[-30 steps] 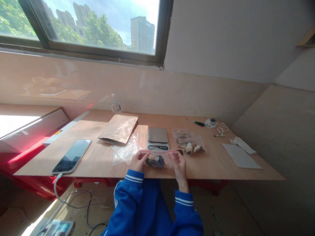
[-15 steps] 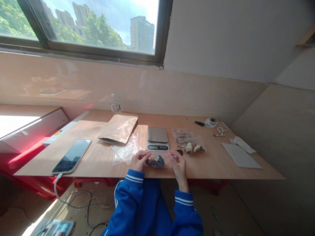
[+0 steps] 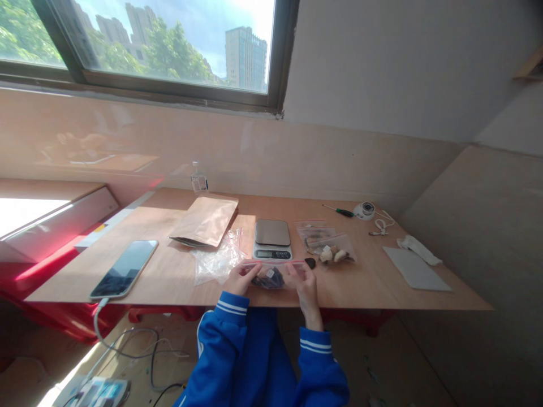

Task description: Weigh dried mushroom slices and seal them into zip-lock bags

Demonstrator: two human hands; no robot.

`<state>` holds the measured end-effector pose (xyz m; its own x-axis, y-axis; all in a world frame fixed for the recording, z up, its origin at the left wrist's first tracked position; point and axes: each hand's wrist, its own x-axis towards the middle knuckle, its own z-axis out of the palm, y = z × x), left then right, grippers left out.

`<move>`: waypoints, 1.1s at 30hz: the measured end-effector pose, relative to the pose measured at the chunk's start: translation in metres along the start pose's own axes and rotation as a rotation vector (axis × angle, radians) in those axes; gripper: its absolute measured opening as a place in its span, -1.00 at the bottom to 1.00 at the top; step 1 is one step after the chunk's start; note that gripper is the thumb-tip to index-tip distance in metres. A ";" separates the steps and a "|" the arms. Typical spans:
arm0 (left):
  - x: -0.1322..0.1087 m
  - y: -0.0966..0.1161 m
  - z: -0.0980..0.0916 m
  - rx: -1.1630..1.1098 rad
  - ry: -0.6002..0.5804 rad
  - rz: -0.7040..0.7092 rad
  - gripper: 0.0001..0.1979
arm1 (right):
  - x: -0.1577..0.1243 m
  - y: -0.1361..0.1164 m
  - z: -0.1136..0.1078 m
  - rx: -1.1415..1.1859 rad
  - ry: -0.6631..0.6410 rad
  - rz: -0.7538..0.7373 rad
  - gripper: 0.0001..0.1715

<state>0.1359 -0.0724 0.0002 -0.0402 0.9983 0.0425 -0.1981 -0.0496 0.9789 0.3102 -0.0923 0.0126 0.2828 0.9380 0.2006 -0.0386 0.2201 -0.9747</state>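
Between my hands, near the table's front edge, is a clear zip bag [image 3: 275, 265] with a reddish seal strip and dark pieces inside. My left hand [image 3: 240, 278] pinches its left upper corner. At the right end of the seal, my right hand [image 3: 306, 282] grips the bag with thumb and fingers. Just beyond the bag stands a digital kitchen scale [image 3: 272, 237] with a bare metal plate. A small dark piece [image 3: 310, 263] lies on the table beside my right fingertips. Filled zip bags [image 3: 333, 252], one holding pale mushroom-like chunks, rest to the scale's right.
Left of the scale lie a brown pouch [image 3: 207, 220] and crumpled clear bags [image 3: 214, 263]. A phone [image 3: 125, 269] with a cable is farther left. At right are a screwdriver [image 3: 343, 212], a dome camera [image 3: 365, 211] and a white sheet [image 3: 416, 268]. A bottle [image 3: 199, 180] stands behind.
My right hand has shifted slightly left along the seal, uncovering more of the small dark piece. My left hand stays at its corner of the bag.
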 end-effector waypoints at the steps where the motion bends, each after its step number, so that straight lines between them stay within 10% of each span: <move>1: 0.000 -0.001 0.000 -0.003 -0.013 -0.015 -0.63 | 0.000 0.001 0.000 0.004 -0.013 0.005 -0.72; 33: -0.012 0.016 0.012 0.066 0.025 0.083 -0.69 | -0.004 -0.006 0.014 0.039 -0.033 0.027 -0.73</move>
<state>0.1450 -0.0849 0.0175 -0.0784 0.9897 0.1201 -0.1278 -0.1294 0.9833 0.2958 -0.0933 0.0196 0.2490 0.9519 0.1786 -0.0830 0.2047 -0.9753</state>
